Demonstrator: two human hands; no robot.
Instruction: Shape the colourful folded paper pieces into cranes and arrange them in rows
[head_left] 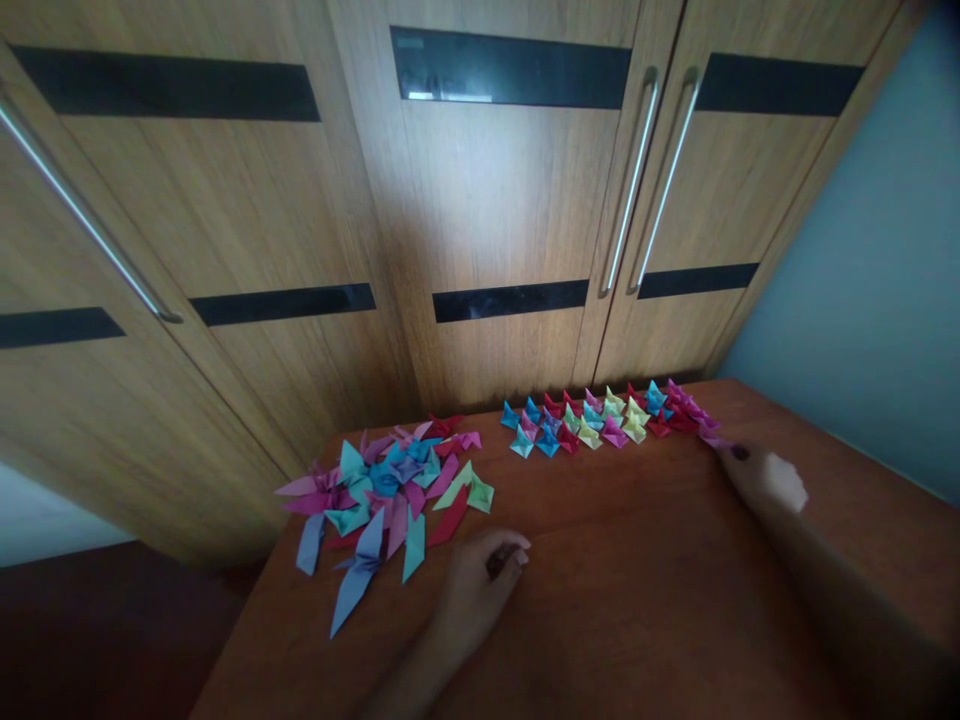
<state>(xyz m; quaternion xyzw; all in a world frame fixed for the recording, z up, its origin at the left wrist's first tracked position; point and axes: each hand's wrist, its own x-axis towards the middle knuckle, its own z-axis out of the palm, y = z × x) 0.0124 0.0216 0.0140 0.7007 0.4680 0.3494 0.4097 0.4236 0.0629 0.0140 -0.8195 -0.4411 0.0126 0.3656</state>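
From afar I see right hand [761,482] pinching pink paper [712,440] at right end of folded rows [635,420]. Left hand [474,580] curled near loose pile [385,478]; can't tell grip. Placing, I judge; next calls for gentle release.

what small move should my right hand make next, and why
Probably nudge the small pink folded-paper piece at the right hand's fingertips snugly into line: it juts out at the right end of the closely set rows of small, multicoloured folded-paper pieces, which otherwise look fairly orderly beside the jumbled multicoloured paper pile.
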